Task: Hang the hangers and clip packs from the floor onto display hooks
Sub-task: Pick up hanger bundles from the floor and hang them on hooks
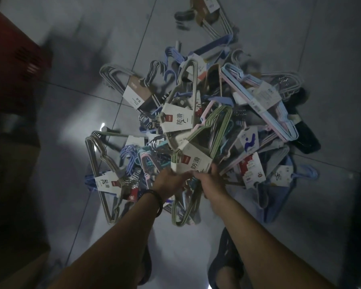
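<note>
A grey tiled floor fills the dim view, crossed by dark grout lines, with a bright glare patch lying left of centre. A red perforated crate-like object is seen at the upper left edge, blurred. A dark vertical surface is seen along the right edge; what it is cannot be told.

A large tangled pile of hanger packs is spread over the middle of the floor. Bundles of light blue, pink, lavender, green and silver hangers are crossed over one another, most banded by white card sleeves. A silver wire hanger pack lies at the lower left of the pile, and another beige-sleeved pack lies apart at the top of the view. Dark cloth-like items are seen at the right side of the pile, too dim to be named.

A green hanger pack with a white sleeve printed in Chinese characters and a small red logo is raised above the near edge of the pile, resting against neighbouring bundles.

Both bare forearms are stretched forward and down from the bottom of the view. The left hand, with a dark beaded bracelet at its wrist, is curled at the lower left of the sleeve, its fingers hidden beneath the card. The right hand is closed around the sleeve's lower right edge, thumb on top. Dark sandals are seen below the arms.
</note>
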### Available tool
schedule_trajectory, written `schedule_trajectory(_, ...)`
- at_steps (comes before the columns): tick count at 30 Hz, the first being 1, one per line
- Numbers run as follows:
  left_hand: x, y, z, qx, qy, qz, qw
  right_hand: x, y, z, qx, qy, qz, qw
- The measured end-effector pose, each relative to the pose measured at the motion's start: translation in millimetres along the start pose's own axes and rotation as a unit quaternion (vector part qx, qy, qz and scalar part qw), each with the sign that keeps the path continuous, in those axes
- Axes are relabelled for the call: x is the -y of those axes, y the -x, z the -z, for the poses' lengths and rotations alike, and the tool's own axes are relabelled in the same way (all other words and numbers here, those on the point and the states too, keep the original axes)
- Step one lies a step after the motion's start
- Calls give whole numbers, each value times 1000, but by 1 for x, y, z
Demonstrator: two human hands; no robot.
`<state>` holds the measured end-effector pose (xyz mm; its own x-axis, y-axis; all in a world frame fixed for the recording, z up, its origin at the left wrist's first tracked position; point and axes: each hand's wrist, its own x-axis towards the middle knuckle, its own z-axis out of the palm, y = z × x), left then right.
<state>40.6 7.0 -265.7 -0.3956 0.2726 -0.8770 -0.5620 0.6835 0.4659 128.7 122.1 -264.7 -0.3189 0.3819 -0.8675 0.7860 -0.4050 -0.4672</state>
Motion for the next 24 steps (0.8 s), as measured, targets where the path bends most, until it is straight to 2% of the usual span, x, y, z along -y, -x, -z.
schedule_trajectory(3, -5, 0, 2, -3, -32, 2, 999, -3, -1, -6, 0, -28, -6, 1000)
schedule_trajectory(5, -6, 1, 7, 0, -35, 7, 999, -5, 2, -7, -2, -4, -17, 1000)
schedule_trajectory(9, -3, 8, 13, 30, 52, 9, 998, -5, 5, -1, 16, -3, -22, 1000)
schedule_trajectory(12, -5, 13, 13, 53, 94, 2, 994, 2, 6, -1, 28, 22, 16, 999)
schedule_trajectory(15, -10, 24, 11, 63, 181, 16, 981, -3, 8, -5, 18, 53, 28, 998)
schedule_trajectory(20, -7, 36, 0, 52, 256, 1, 965, -4, 19, -12, 31, -117, 13, 993)
schedule_trajectory(24, -18, 63, 3, 93, 261, 21, 961, -7, 44, -11, 42, -87, 53, 994)
